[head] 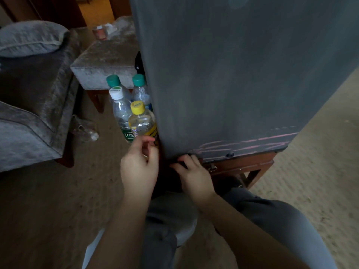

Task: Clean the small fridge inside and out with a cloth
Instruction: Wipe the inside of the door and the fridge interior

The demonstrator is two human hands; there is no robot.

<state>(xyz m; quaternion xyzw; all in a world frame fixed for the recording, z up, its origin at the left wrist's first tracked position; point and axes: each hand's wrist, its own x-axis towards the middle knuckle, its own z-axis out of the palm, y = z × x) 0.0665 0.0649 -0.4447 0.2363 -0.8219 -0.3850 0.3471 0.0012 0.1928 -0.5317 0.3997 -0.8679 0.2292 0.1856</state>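
Right hand [194,174] hooks curled fingers under the fridge [233,74] at its bottom corner, tips hidden. Left hand [138,167], loosely curled, covers the base of the yellow-capped bottle [142,121] just beyond it; whether it holds the bottle is unclear.

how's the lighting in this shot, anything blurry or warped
Head view: dim overall, brightest on the carpet at right; wide-angle distortion makes the fridge lean; the left hand is slightly motion-blurred, the bottles fairly sharp.

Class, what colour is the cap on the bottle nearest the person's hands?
Yellow cap, head view.
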